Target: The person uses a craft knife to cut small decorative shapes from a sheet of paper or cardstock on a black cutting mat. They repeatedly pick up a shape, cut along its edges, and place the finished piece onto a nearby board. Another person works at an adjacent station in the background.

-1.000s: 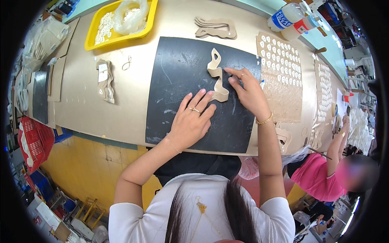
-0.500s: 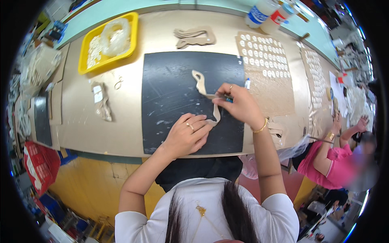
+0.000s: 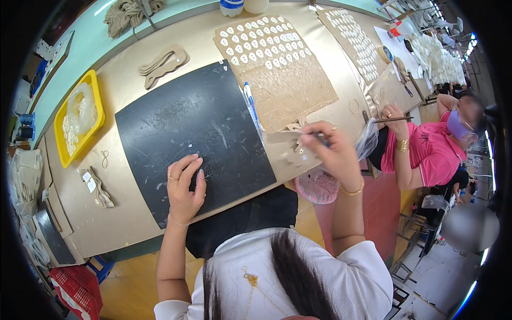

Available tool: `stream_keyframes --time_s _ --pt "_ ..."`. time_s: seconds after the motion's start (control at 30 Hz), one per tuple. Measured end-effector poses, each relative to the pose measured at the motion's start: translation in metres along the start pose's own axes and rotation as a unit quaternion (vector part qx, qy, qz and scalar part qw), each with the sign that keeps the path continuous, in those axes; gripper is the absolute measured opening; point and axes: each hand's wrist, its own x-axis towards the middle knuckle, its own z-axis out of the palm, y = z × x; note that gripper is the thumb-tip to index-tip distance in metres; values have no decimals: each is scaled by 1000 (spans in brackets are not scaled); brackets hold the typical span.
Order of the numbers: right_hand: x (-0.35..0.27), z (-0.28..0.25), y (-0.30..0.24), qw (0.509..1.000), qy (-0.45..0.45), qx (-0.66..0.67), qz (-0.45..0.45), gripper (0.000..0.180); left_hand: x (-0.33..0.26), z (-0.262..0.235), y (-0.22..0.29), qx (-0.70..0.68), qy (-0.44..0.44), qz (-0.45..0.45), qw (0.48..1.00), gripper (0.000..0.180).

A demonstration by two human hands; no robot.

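My left hand [image 3: 185,186] rests on the black mat [image 3: 186,117] near its front edge, thumb and fingers apart and holding nothing. A tiny white bit [image 3: 190,145] lies just past its fingertips. To the right of the mat, my right hand [image 3: 336,154] is closed and smeared by motion. A small dark tool [image 3: 322,138] shows between its fingers; its exact kind is unclear. Beside those fingers, beige fabric pieces [image 3: 290,145] lie at the table's front edge, partly blurred. I cannot tell whether the hand touches them.
A brown sheet [image 3: 298,96] bears rows of small white oval pieces, with a blue-and-white pen [image 3: 249,98] alongside. Beige cut strips [image 3: 162,64] lie behind the mat. At left are a yellow tray [image 3: 60,122] and a beige bundle [image 3: 96,186]. A co-worker in pink [image 3: 426,149] sits at right.
The view has turned rightward. The beige strip that both hands held over the mat is gone from there. My right hand has moved off the mat to the right; my left has let go.
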Motion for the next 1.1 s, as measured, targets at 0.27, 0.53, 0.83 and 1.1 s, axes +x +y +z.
stream_keyframes --time_s 0.27,0.53,0.83,1.1 --pt "3 -62 126 982 115 -72 128 33 0 2 0 16 -2 -15 1000 33" --pt "55 -54 92 948 185 -254 -45 33 18 20 31 58 -66 13 996 35" --pt "184 -22 49 826 62 -509 -235 5 46 102 62 38 -186 118 975 40" --pt "212 -18 45 714 17 -627 -311 13 43 110 59 88 -194 125 969 32"
